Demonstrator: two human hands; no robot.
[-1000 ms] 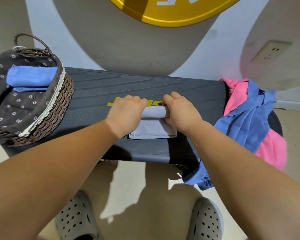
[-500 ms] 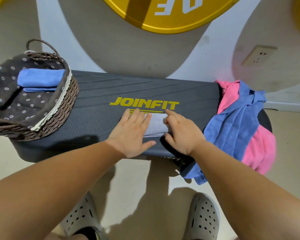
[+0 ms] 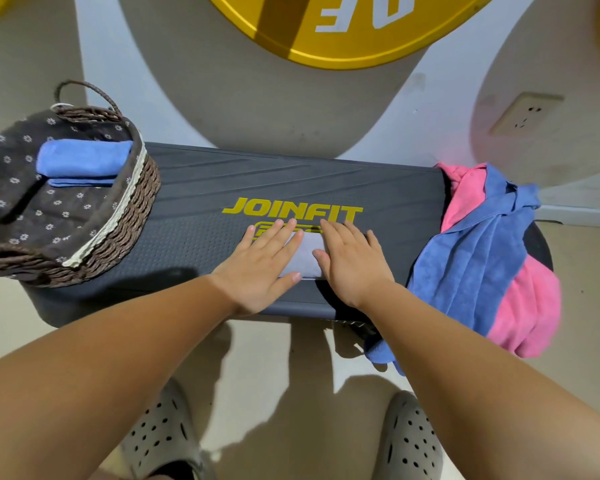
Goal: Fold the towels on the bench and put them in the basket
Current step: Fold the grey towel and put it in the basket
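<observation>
Grey towel (image 3: 303, 252) lies folded small at mid-frame, on the bench (image 3: 205, 202) just below the yellow logo, near the front edge. Both hands are flat on it, fingers straight & spread, pressing not gripping: left hand (image 3: 260, 261) on its left part, right hand (image 3: 352, 261) on its right.

Done: one blue towel (image 3: 84, 161) folded in the basket (image 3: 129, 230), upper left. The grey towel looks folded, not yet basketed. Left to do: pink & blue heap (image 3: 482, 254) at the right, unfolded.

Long axis prob. runs left-right along the bench, but the hands cover both ends, so can't be sure. Edges lie square to the bench.
</observation>
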